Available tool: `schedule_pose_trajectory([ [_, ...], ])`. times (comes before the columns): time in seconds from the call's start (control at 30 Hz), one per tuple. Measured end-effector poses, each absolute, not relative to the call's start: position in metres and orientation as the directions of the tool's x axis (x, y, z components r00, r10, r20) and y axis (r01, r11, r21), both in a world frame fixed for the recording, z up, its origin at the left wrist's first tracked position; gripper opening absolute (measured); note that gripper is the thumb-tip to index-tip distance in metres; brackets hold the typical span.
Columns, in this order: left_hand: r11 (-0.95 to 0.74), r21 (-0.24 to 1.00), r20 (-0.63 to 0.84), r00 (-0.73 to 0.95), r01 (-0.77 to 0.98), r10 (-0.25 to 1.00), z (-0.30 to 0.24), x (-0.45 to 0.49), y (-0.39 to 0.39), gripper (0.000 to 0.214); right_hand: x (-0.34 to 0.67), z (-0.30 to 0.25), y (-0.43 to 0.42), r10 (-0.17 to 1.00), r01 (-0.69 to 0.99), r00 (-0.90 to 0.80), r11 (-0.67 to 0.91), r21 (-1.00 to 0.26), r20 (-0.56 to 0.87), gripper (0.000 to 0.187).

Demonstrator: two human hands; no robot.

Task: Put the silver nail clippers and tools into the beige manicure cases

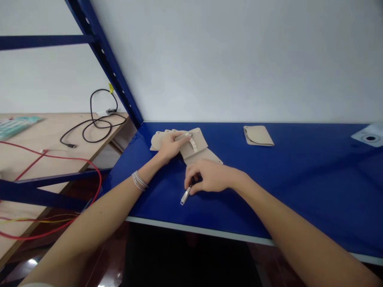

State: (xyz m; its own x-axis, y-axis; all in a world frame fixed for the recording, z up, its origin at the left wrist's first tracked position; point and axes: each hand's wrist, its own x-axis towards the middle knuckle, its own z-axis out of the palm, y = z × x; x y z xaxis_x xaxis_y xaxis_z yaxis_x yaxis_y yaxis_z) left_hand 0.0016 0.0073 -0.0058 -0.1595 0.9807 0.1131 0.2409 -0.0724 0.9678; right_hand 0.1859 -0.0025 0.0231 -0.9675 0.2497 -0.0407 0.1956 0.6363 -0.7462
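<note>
A beige folding case (203, 155) lies opened out on the blue table, with a row of pale elastic loops across its flap. My left hand (172, 146), a silver bracelet at its wrist, grips the case by its left part and covers some of it. A small metal piece shows by the left fingertips. Just in front of the case, my right hand (212, 175) pinches a small silver nail clipper (185, 196) between thumb and fingers. The clipper's free end points down toward the table's front edge; its other end is hidden in the fingers.
A second beige case (259, 135), folded, lies at the back of the blue table (299, 179). A whitish piece with a dark round centre (370, 138) is far right. Left are a blue rack post (110, 59), a wooden table with a black cable (110, 126), and red cables (74, 158).
</note>
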Motion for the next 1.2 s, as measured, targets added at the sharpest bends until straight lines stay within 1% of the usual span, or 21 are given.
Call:
schedule_pose_trajectory([
  [0.03,-0.081,0.967,0.121,-0.155,0.242,0.981,-0.005,0.002,0.007,0.038,0.186,0.023,-0.001,0.298,0.198,-0.954,0.634,-0.747,0.000,0.012],
  [0.1,-0.099,0.964,0.135,-0.135,0.247,0.982,-0.003,0.002,0.006,0.036,0.187,0.022,0.002,0.435,0.218,-0.895,0.618,-0.755,0.098,0.011],
  [0.2,-0.111,0.967,0.139,-0.109,0.229,0.984,-0.002,0.003,0.006,0.036,0.189,0.020,0.011,0.645,0.263,-0.706,0.623,-0.737,0.292,0.008],
  [0.3,-0.109,0.970,0.139,-0.128,0.218,0.982,-0.002,0.003,0.007,0.036,0.192,0.016,0.022,0.744,0.324,-0.484,0.642,-0.695,0.461,0.008],
  [0.4,-0.098,0.979,0.121,-0.126,0.181,0.985,-0.003,0.003,0.007,0.038,0.195,0.011,0.032,0.795,0.386,-0.330,0.606,-0.696,0.509,0.010],
  [0.5,-0.098,0.977,0.118,-0.100,0.189,0.988,-0.003,0.003,0.006,0.038,0.196,0.006,0.038,0.815,0.422,-0.277,0.579,-0.698,0.509,0.010],
  [0.67,-0.117,0.957,0.142,-0.078,0.264,0.987,-0.004,0.002,0.005,0.033,0.195,0.002,0.039,0.795,0.445,-0.348,0.606,-0.659,0.496,0.013],
  [0.83,-0.090,0.956,0.117,-0.081,0.280,0.990,-0.003,0.002,0.004,0.033,0.196,0.004,0.036,0.761,0.494,-0.429,0.649,-0.579,0.487,0.019],
  [1.03,-0.061,0.963,0.081,-0.068,0.261,0.994,0.002,0.004,0.002,0.033,0.196,0.007,0.033,0.701,0.538,-0.506,0.712,-0.451,0.503,0.017],
  [1.2,-0.055,0.965,0.078,-0.079,0.258,0.994,0.003,0.004,0.002,0.031,0.195,0.007,0.031,0.674,0.558,-0.529,0.734,-0.388,0.515,0.016],
])
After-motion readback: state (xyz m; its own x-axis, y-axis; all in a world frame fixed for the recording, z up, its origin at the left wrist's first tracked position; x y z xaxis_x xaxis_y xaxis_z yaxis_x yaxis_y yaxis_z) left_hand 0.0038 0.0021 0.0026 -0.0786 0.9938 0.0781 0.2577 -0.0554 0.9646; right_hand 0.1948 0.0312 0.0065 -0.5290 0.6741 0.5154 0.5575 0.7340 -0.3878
